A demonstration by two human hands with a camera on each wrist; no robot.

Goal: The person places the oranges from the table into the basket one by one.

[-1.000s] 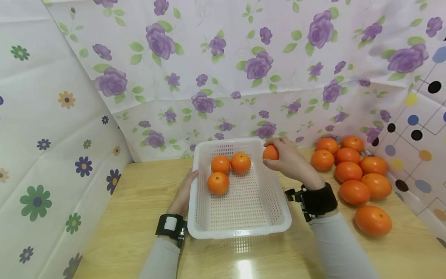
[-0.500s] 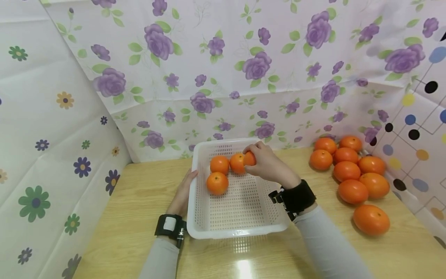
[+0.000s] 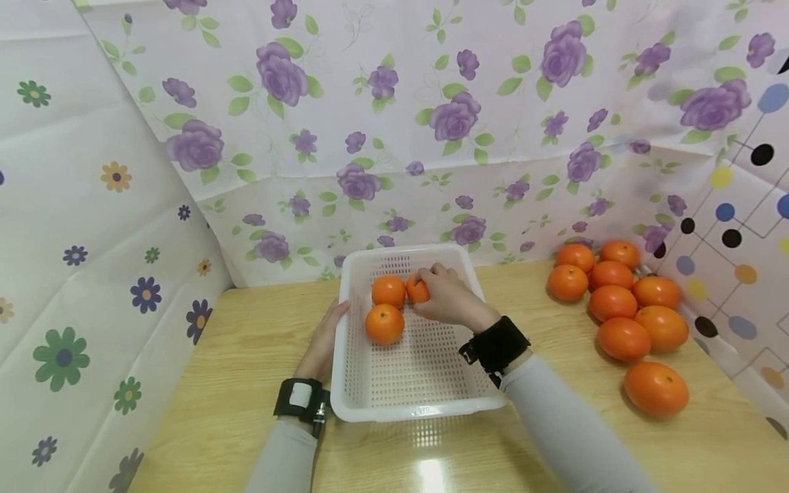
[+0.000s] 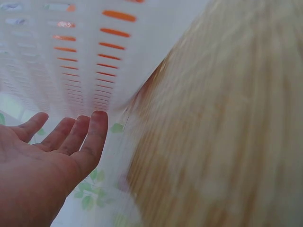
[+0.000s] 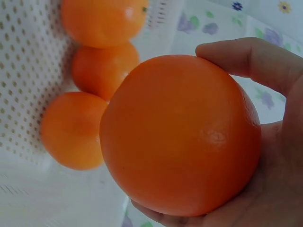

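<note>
A white perforated plastic basket [image 3: 413, 412] stands on the wooden table. My left hand [image 3: 320, 346] is at its left side; in the left wrist view its fingers [image 4: 94, 135] are extended, with the fingertips right at the slotted wall. Inside the basket, my right hand [image 3: 448, 298] grips an orange [image 5: 182, 137], thumb and fingers spread around it. From the head that orange is mostly hidden behind the hand. Three other oranges lie grouped in the basket: a back left one [image 3: 388, 292], a front one [image 3: 385, 324] and one beside my right fingers [image 3: 417, 288].
Several more oranges [image 3: 611, 302] lie in a cluster at the table's right, with one larger orange [image 3: 656, 389] nearer the front. A flowered sheet [image 3: 382, 137] hangs behind the wooden table [image 3: 246, 349], and patterned sheets close off both sides.
My right hand has carried the orange from the basket's right rim leftward and down into the basket, close to the other three. The left hand has stayed at the left side.
</note>
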